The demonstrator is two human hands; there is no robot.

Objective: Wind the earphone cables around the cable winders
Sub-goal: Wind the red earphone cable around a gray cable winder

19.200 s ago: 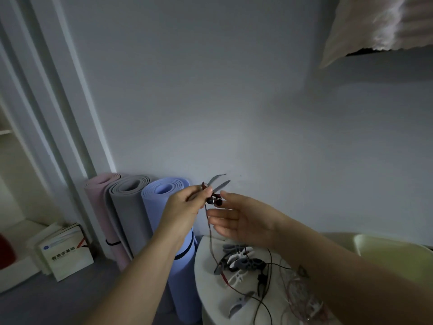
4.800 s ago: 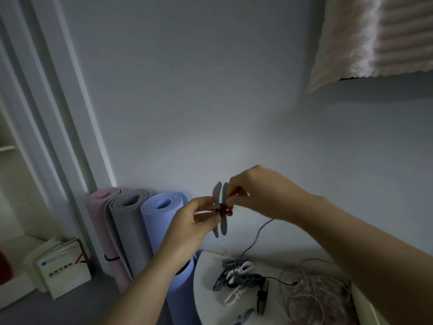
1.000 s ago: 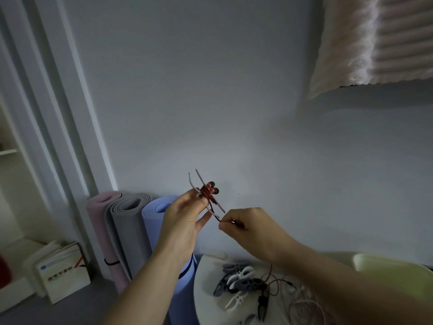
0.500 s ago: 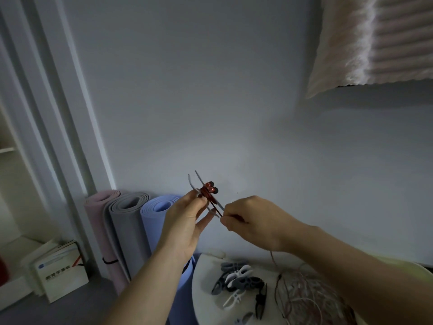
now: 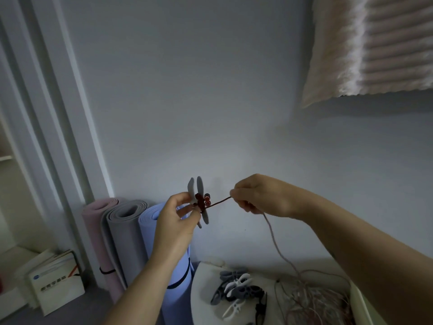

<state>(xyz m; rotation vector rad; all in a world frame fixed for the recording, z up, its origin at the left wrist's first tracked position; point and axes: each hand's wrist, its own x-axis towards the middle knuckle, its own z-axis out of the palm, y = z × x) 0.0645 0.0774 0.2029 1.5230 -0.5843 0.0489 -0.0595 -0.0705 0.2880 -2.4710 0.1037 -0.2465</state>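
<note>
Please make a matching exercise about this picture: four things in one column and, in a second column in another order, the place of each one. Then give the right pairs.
1. grey cable winder
2. red cable
3. spare winders
4. rolled mats

A. on the white table
B. pinched by the right hand
C. upright by the wall
D. held by the left hand

Pairs: 1-D, 2-B, 3-A, 4-C.
</note>
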